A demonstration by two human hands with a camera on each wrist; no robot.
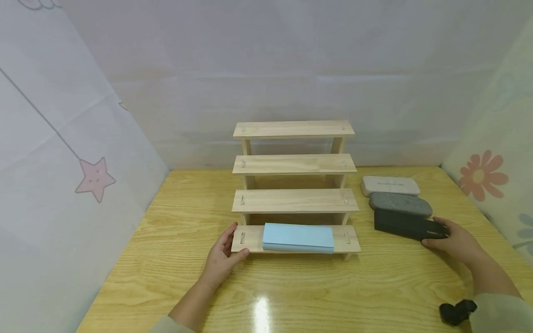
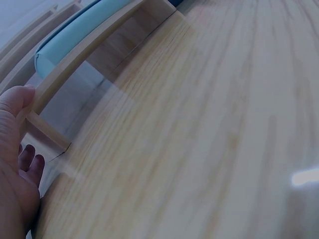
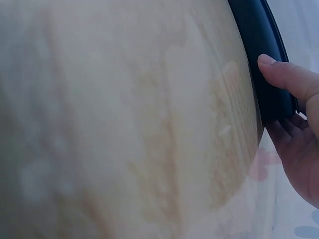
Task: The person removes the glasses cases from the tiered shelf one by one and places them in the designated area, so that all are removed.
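Note:
My left hand [image 1: 222,257] grips the left end of the lowest step of a pale wooden tiered stand [image 1: 294,201], its thumb at the front edge. A light blue glasses case [image 1: 298,237] lies lengthwise on that lowest step; in the left wrist view the same blue case [image 2: 82,37] shows above the step's edge. On the right, my right hand [image 1: 455,240] holds the right end of a black glasses case [image 1: 404,224] between thumb and fingers. The right wrist view shows the thumb on the side of the black case [image 3: 266,55] with the other fingers around its end.
Behind the black case lie a grey fuzzy case [image 1: 400,204] and a whitish case [image 1: 390,185], side by side on the wooden table [image 1: 183,199]. The stand's upper steps carry nothing. A small black object [image 1: 457,312] is at the right sleeve. Printed cloth hangs around the table.

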